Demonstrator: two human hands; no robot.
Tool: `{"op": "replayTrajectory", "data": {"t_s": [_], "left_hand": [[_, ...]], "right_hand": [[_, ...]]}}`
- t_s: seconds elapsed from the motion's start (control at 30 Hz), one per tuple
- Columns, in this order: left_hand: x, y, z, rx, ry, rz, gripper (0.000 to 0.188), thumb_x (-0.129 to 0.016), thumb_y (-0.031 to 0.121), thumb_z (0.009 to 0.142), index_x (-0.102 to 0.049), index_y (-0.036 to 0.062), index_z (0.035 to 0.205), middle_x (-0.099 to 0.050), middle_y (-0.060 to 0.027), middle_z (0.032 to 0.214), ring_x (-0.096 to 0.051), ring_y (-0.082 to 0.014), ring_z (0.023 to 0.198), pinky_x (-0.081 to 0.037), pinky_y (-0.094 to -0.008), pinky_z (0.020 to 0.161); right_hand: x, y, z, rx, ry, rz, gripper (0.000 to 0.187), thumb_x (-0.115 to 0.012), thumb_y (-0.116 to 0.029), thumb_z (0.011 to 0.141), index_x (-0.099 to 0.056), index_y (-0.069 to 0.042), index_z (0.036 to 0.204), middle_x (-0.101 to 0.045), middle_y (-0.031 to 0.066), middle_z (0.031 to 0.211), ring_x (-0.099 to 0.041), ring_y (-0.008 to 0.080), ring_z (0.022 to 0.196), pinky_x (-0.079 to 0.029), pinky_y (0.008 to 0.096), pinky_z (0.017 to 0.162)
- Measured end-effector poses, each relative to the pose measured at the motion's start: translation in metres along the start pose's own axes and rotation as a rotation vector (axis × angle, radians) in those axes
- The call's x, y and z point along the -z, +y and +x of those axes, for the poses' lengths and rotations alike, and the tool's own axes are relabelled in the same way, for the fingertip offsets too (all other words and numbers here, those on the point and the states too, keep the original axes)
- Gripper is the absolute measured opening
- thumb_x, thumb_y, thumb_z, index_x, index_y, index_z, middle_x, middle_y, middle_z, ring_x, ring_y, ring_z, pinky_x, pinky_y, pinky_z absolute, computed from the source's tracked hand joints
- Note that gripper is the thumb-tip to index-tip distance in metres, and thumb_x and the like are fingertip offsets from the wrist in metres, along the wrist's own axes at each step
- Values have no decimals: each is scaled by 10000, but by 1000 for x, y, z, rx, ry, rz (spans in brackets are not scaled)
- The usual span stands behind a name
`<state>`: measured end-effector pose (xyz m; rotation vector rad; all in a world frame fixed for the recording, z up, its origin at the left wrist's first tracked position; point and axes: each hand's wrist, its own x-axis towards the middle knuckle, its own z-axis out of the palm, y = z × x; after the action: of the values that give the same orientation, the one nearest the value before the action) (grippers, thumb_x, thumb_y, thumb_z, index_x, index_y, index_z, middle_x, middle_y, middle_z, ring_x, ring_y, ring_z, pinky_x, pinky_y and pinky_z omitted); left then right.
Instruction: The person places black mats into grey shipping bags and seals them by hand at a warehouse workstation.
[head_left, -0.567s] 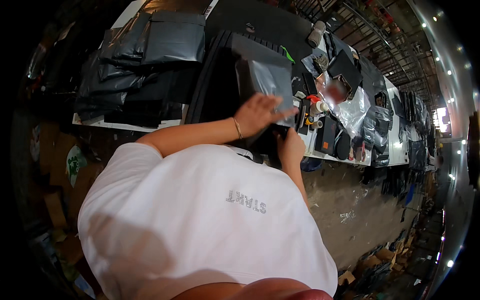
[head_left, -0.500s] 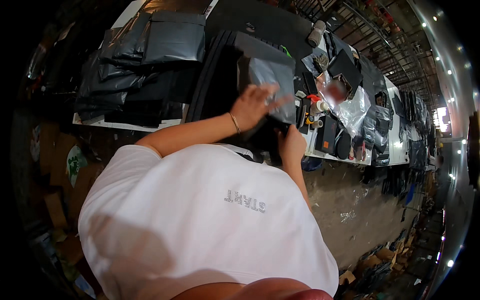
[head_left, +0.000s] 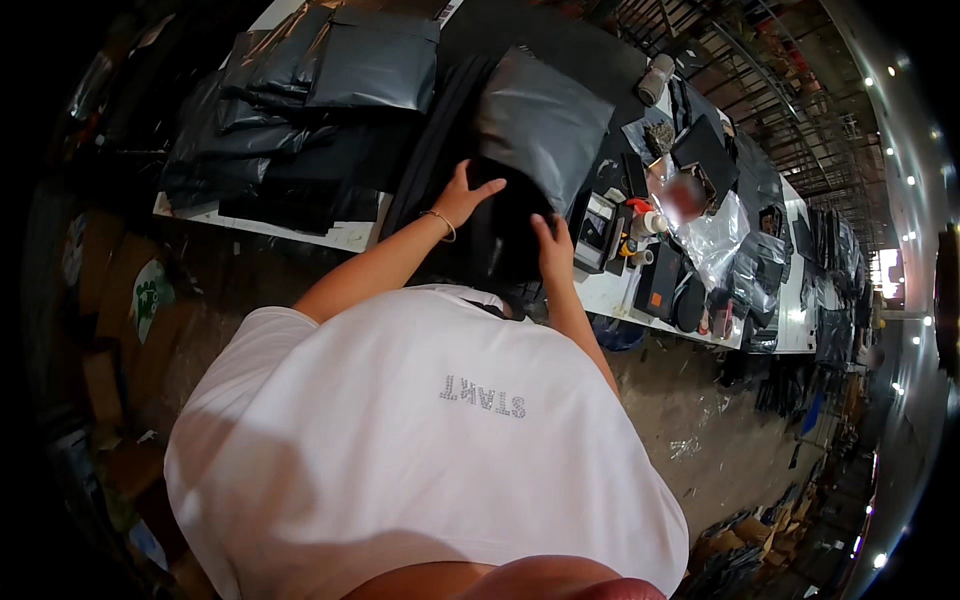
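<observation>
A folded black cloth [head_left: 515,215] lies on the table in front of me, its lower part in deep shadow. Over its far end rests a grey plastic bag [head_left: 545,125]; whether the cloth reaches inside it I cannot tell. My left hand [head_left: 466,198] is at the cloth's left side, open, the thumb spread away from the fingers across the black surface. At the right edge, my right hand [head_left: 555,250] grips the cloth, thumb on top and fingers partly hidden.
Filled grey plastic bags [head_left: 370,65] are piled on the left. Rolls of tape [head_left: 641,258], a dark box [head_left: 657,280] and crumpled clear plastic [head_left: 715,230] crowd the white table on the right. Cardboard [head_left: 100,370] stands at lower left.
My left hand has drawn back from the grey bag to the black cloth. The bag now lies flatter and farther away, exposing more cloth. My right hand has shifted slightly left and up.
</observation>
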<state>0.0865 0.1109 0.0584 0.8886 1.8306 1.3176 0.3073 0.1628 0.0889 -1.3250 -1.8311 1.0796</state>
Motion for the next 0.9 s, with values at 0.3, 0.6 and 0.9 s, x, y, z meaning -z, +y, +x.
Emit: {"op": "replayTrajectory", "data": {"t_s": [0.3,0.6,0.9], "left_hand": [[59,-72,31,491,-6,-525,381,-637,282,927,-551,146,1271,-624,-53,994,-590,-176,821,-482,-356,676],[73,-96,38,-51,-84,48,124,-523,225,1003,-570,112,984,-521,0,758,-493,-138,639,-419,-295,544],[117,-84,-111,-301,-882,422,141,-602,169,943,-598,28,943,-576,-128,886,-581,-235,841,-479,-367,794]], "right_hand": [[11,115,8,-595,-71,666,125,-524,-107,961,-596,-85,1061,-646,28,888,-631,149,718,-496,292,596],[16,95,20,-411,-228,328,193,-524,-163,970,-687,-75,1019,-620,-10,720,-555,125,553,-441,289,496],[111,79,-48,-585,-957,-137,161,-665,-96,858,-670,-8,992,-710,119,837,-700,237,739,-577,379,726]]}}
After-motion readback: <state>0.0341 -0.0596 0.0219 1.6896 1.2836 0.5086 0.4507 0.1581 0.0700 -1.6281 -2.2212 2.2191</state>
